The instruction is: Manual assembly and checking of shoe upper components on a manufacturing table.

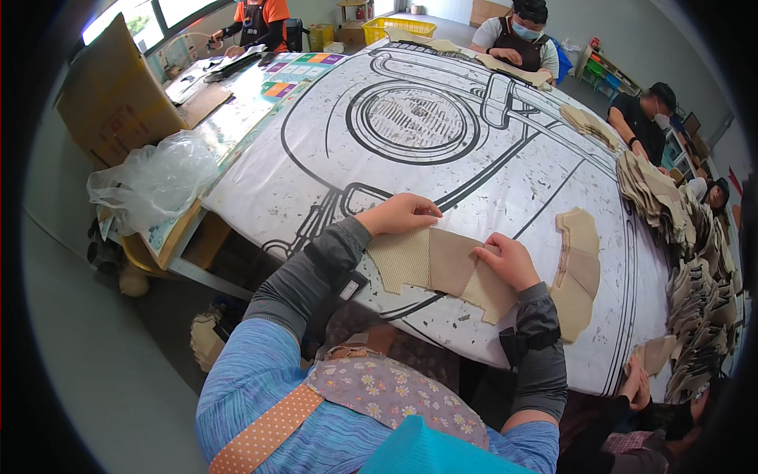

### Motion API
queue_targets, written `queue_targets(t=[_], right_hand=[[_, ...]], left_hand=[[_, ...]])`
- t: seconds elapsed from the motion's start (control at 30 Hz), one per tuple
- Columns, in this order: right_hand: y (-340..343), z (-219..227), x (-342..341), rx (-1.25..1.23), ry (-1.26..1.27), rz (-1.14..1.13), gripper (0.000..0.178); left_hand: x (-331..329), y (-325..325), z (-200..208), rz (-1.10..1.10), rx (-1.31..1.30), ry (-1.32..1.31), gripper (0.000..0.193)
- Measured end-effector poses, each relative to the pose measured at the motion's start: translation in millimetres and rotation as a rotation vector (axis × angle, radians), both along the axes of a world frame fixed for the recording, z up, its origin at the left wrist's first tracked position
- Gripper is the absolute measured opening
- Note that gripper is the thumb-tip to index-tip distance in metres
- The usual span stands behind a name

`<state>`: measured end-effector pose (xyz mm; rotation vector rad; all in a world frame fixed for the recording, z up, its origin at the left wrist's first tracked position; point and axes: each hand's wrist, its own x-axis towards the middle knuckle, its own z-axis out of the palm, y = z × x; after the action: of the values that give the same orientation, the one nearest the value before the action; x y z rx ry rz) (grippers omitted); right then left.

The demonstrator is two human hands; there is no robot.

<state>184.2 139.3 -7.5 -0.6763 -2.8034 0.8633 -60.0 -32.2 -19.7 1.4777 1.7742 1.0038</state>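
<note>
A beige sewn fabric piece (453,263), with a smooth tan middle panel between two textured mesh ends, is spread in front of me at the table's near edge. My left hand (400,214) holds its upper left edge, fingers bent over the cloth. At its upper right, my right hand (510,262) pinches the edge with the thumb on top; the fingertips underneath are hidden. To the right of that hand lies a similar beige fabric piece (576,272), flat on the table.
The large white table cover (316,170) carries a black line drawing. Heaps of fabric pieces (699,316) line the right edge, where a co-worker's hands (638,383) hold another piece. A clear plastic bag (154,182) and a cardboard box (118,91) stand left. Other people work around the table.
</note>
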Motion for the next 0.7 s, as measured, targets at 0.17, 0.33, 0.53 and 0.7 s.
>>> queue_targets(t=[0.17, 0.33, 0.53, 0.7], right_hand=[[0.6, -1.3, -0.2, 0.004, 0.016, 0.012, 0.037], [0.6, -0.9, 0.2, 0.008, 0.01, 0.006, 0.037], [-0.9, 0.8, -0.6, 0.003, -0.01, -0.005, 0.038], [-1.2, 1.5, -0.6, 0.003, -0.012, -0.007, 0.038]], left_hand=[[-0.3, -0.1, -0.7, 0.001, 0.001, -0.002, 0.031], [1.4, -0.4, 1.8, 0.012, -0.009, -0.006, 0.031], [-0.1, -0.9, 0.2, 0.0, 0.004, -0.006, 0.031], [0.5, -1.1, 0.4, 0.008, 0.003, -0.008, 0.031]])
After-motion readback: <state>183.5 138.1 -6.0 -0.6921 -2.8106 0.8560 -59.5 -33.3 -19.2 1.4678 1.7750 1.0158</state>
